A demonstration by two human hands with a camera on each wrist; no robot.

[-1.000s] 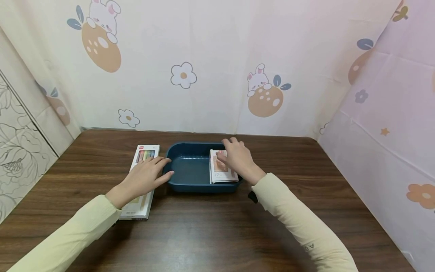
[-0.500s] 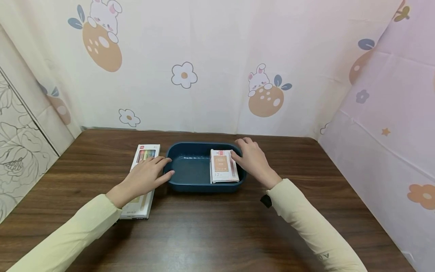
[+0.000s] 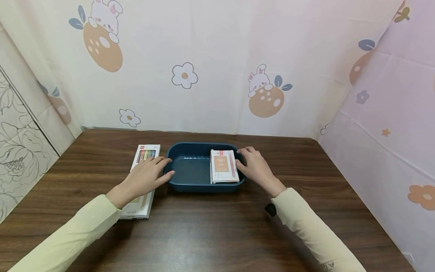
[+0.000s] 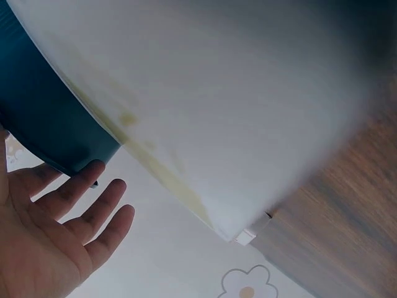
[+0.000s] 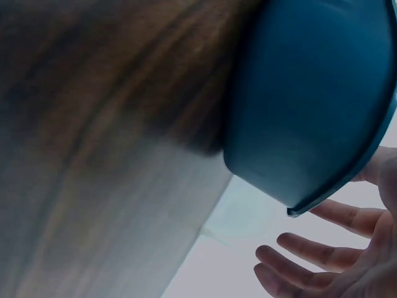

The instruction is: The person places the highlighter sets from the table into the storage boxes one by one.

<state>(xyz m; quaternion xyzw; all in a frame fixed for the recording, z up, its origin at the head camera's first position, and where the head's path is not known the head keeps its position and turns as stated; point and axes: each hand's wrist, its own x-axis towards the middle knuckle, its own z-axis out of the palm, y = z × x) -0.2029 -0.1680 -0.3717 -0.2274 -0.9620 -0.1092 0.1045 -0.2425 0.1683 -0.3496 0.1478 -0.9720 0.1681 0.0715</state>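
Observation:
A dark blue rectangular bin (image 3: 190, 187) stands on the table with a white 12-count box (image 3: 222, 175) in its right part. My left hand (image 3: 142, 179) is at the bin's left end, thumb tip over the rim and other fingers spread loosely, as the left wrist view shows. Beneath that hand lies a long white box with coloured pencils pictured on it (image 3: 144, 155), partly hidden by the hand. My right hand (image 3: 256, 166) is at the bin's right end, thumb tip just inside the rim, fingers relaxed and apart in the right wrist view.
The brown wooden table (image 3: 210, 234) runs back to a patterned curtain (image 3: 217, 105) with rabbits and flowers. Another curtain (image 3: 384, 151) borders the right side. A black wrist device (image 3: 270, 209) shows at the right cuff.
My right hand has left the white box inside the bin and moved right, then slightly toward me, to the bin's right rim. My left hand has stayed in place.

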